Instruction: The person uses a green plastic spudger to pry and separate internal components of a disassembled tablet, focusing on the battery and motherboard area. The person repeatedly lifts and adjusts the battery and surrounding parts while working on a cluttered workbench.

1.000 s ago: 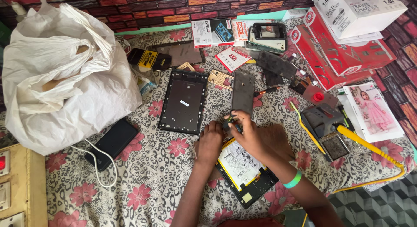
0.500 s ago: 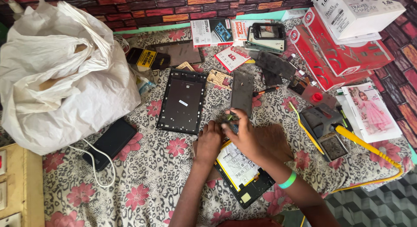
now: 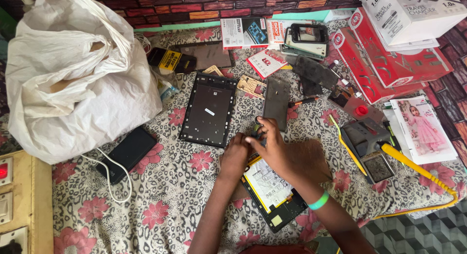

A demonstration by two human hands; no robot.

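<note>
An opened tablet body (image 3: 272, 195) with a white battery lies on the flowered cloth, partly under my hands. My left hand (image 3: 234, 154) rests on its upper left corner with the fingers curled. My right hand (image 3: 287, 154), with a green wristband, reaches over the top edge and pinches a small dark part (image 3: 257, 129) next to the left fingertips. What exactly the fingers hold is hidden. A black tablet frame (image 3: 209, 109) lies just left of the hands and a dark flat panel (image 3: 276, 102) just above them.
A big white plastic bag (image 3: 73, 74) fills the left. A black phone with a white cable (image 3: 125, 154) lies below it. Red and white boxes (image 3: 389, 45) stack at the top right. A yellow-handled tool (image 3: 418, 169) and a small meter (image 3: 369, 147) sit right.
The two hands stay over the top edge of the tablet body, with only small finger movements. The view has shifted slightly.
</note>
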